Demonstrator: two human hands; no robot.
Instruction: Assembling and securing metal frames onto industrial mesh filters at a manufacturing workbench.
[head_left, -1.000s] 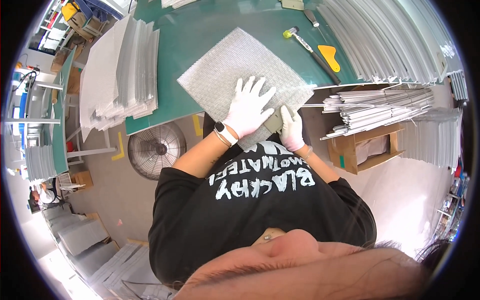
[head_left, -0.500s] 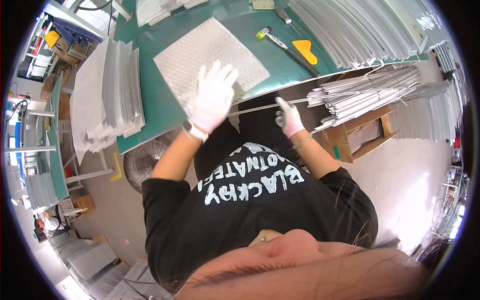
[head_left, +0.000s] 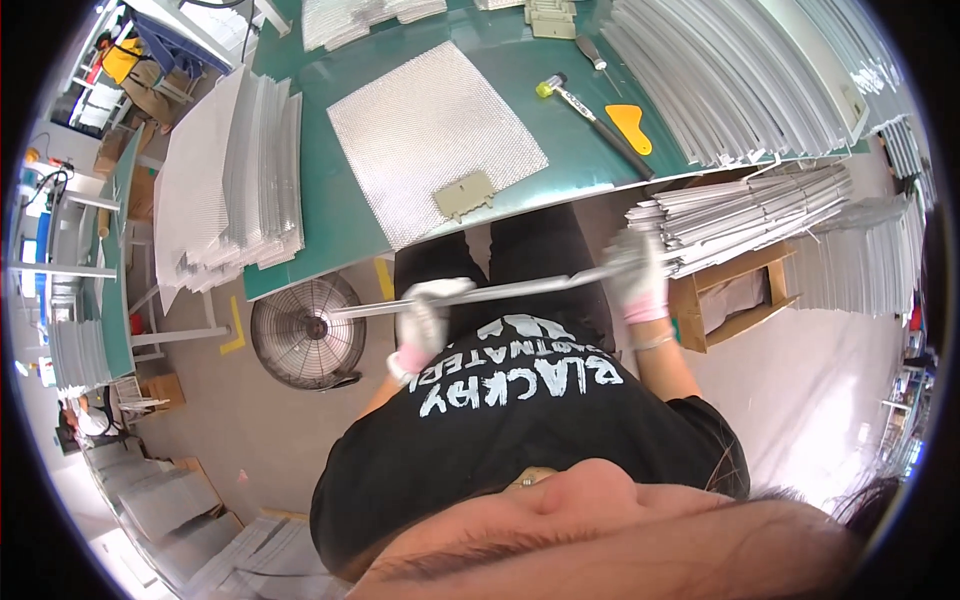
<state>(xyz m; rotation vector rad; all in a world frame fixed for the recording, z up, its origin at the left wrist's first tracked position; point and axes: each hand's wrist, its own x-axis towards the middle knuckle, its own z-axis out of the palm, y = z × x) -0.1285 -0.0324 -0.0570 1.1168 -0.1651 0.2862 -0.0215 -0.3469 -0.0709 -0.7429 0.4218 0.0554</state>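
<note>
A long, thin silvery metal strip [head_left: 520,290] stretches across in front of my body, below the table edge. My left hand [head_left: 425,322], in a white glove with a pink cuff, is closed round it toward its left end. At its right end my right hand [head_left: 638,278], gloved alike and blurred by motion, grips it beside the bundle of metal strips [head_left: 740,215]. On the green table [head_left: 320,225] lies a silvery mesh sheet [head_left: 425,130]. A small grey-green notched block [head_left: 465,196] rests on the sheet's near corner.
A mallet [head_left: 600,128], a yellow scraper [head_left: 630,129] and a screwdriver [head_left: 596,58] lie right of the sheet. White panels [head_left: 225,180] are stacked at left, more metal strips [head_left: 730,85] at right. A floor fan [head_left: 308,330] and a cardboard box [head_left: 735,300] stand below.
My left hand has left the mesh sheet and come back toward my body onto the metal strip. The grey-green block now shows on the sheet. My right hand has moved right and nearer to me.
</note>
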